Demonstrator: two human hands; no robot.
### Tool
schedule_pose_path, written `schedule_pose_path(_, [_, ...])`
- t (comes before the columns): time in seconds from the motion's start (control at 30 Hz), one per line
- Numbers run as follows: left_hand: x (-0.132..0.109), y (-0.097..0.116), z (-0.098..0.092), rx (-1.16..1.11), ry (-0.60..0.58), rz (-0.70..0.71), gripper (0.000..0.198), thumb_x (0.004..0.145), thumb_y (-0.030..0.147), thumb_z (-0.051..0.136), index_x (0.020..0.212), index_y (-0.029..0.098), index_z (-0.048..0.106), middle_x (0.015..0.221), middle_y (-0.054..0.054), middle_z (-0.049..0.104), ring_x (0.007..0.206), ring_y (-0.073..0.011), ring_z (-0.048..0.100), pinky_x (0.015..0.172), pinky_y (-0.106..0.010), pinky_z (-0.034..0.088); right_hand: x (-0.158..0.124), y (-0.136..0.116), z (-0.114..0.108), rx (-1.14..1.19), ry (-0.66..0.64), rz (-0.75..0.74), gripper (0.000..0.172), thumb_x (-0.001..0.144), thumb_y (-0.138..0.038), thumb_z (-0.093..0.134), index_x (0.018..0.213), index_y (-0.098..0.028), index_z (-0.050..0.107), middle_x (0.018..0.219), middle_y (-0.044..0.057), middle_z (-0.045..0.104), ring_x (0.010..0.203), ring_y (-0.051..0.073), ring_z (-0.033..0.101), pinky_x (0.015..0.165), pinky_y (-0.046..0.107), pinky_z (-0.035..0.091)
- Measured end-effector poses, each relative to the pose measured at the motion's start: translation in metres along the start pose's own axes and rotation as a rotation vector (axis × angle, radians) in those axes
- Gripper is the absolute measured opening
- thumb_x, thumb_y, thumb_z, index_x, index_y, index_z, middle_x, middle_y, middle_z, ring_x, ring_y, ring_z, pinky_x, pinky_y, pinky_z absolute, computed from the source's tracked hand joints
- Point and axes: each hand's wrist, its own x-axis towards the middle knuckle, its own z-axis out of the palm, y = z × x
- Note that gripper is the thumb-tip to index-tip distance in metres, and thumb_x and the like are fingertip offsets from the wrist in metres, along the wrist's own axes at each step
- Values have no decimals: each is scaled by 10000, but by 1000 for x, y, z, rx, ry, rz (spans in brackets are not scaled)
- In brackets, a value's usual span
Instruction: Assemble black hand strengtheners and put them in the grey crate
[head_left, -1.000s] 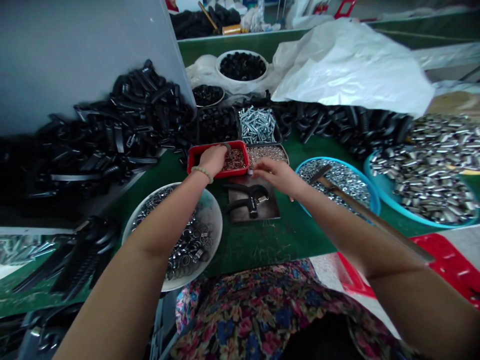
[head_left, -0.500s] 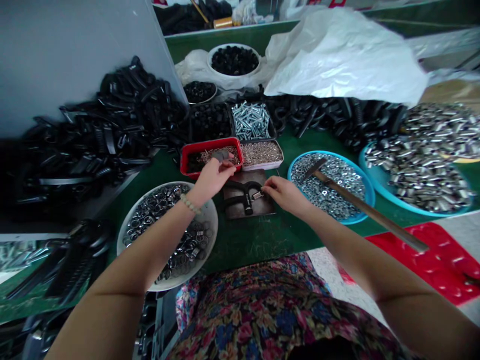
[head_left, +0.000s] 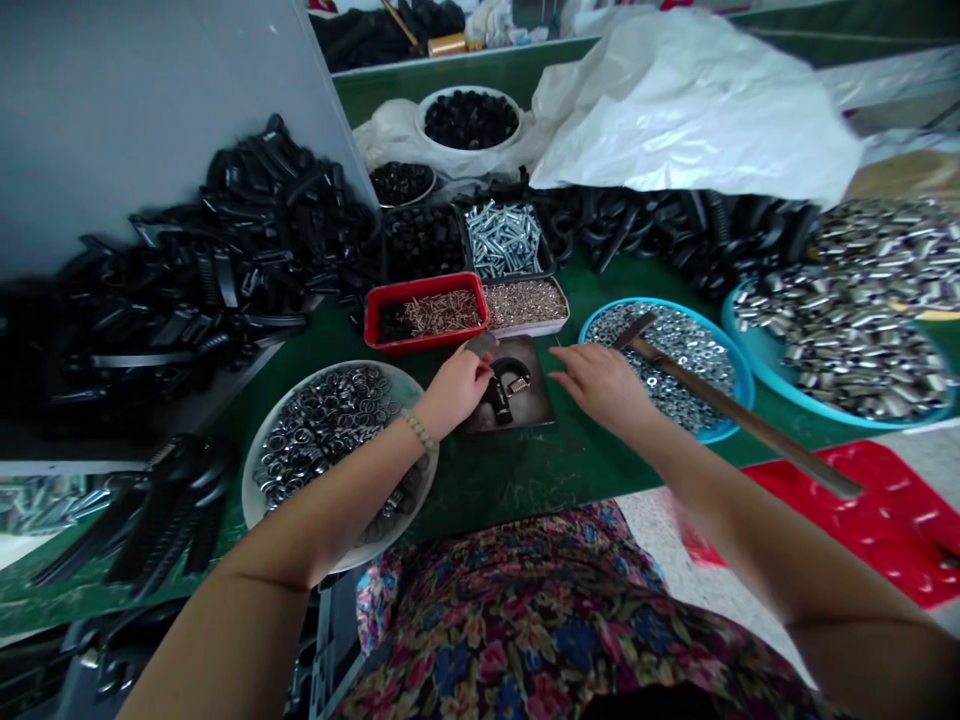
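Observation:
My left hand is over the left side of a dark metal plate, its thumb and fingers pinched together at a black curved part. What sits between those fingertips is too small to make out. A short ribbed silver metal piece lies within the black part's curve. My right hand hovers just right of the plate, near the blue basin of nuts, thumb and fingers apart and holding nothing.
A hammer rests across the blue basin. Behind the plate stand a red tray of copper-coloured pins and a white tray of small metal pieces. A white bowl of metal rings is at left, beyond it piled black handles.
My left hand has moved from the red tray down to the black part. My right hand has let go of the part's right side and shifted right, its fingers opening.

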Motion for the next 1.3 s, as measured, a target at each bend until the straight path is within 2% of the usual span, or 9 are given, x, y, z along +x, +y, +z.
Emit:
schedule_pose_path(0.13, [-2, 14, -4, 265, -87, 104, 231, 888, 145, 465, 1086, 155, 585, 1162, -112, 577, 819, -169, 630, 815, -311, 513, -26, 61, -18, -209, -129, 364, 373, 920, -426, 469, 1117, -139, 602, 1067, 171, 654, 999, 343, 573, 785, 445, 420])
schedule_pose_path(0.27, [-8, 14, -4, 342, -165, 95, 259, 935, 180, 384, 1092, 177, 591, 1234, -88, 573, 807, -161, 636, 803, -298, 508, -37, 84, -25, -292, -287, 437, 323, 904, -343, 455, 1079, -112, 597, 1048, 195, 640, 974, 355, 588, 748, 451, 444])
schedule_pose_path(0.4, [-19, -4, -4, 351, -137, 216, 284, 906, 242, 499, 1159, 158, 595, 1252, -104, 577, 1121, -226, 563, 1018, -374, 432, -33, 41, -35, -81, -207, 476, 403, 947, -343, 340, 1235, -127, 521, 1111, 205, 634, 848, 313, 656, 668, 406, 483])
schedule_pose_path(0.57, [-31, -18, -6, 493, -99, 265, 369, 828, 305, 631, 1180, 194, 629, 1373, -123, 485, 1294, -292, 418, 1135, -518, 259, -21, -22, -55, 368, -207, 253, 375, 974, -381, 323, 1284, -230, 471, 1122, 103, 691, 885, 265, 691, 718, 364, 526])
schedule_pose_path(0.8, [-29, -18, -4, 424, -66, 183, 513, 797, 306, 663, 1273, 172, 524, 1312, -119, 557, 1276, -261, 451, 1153, -492, 217, -3, -41, -59, 336, -344, 271, 405, 978, -382, 309, 1278, -182, 493, 1045, 137, 711, 812, 283, 702, 691, 400, 529])
schedule_pose_path(0.9, [-27, -20, -4, 353, -16, 142, 606, 758, 287, 698, 1295, 141, 459, 1321, -134, 552, 1270, -248, 465, 1150, -470, 228, 8, -55, -57, 355, -253, 235, 403, 980, -350, 308, 1315, -181, 456, 1082, 141, 698, 862, 263, 694, 718, 382, 524])
schedule_pose_path(1.0, [-28, -19, -4, 338, 1, 140, 606, 764, 279, 692, 1303, 156, 444, 1322, -123, 557, 1282, -243, 455, 1148, -476, 222, 17, -61, -52, 316, -305, 151, 383, 969, -334, 336, 1288, -186, 488, 992, 129, 716, 788, 246, 689, 675, 367, 514])
schedule_pose_path(1.1, [-33, -16, -4, 428, -49, 176, 515, 796, 277, 663, 1274, 168, 503, 1327, -122, 553, 1283, -285, 432, 1127, -518, 240, 9, -43, -47, 271, -305, 144, 383, 973, -376, 333, 1290, -240, 499, 993, 97, 718, 744, 229, 680, 632, 342, 495])
schedule_pose_path(1.3, [-38, 5, -6, 471, -169, 211, 369, 923, 131, 404, 1260, 152, 554, 1205, -135, 607, 1143, -260, 517, 974, -419, 428, -43, 48, -33, -196, -129, 543, 438, 956, -395, 333, 1305, -204, 515, 1064, 166, 655, 766, 291, 636, 578, 365, 422])
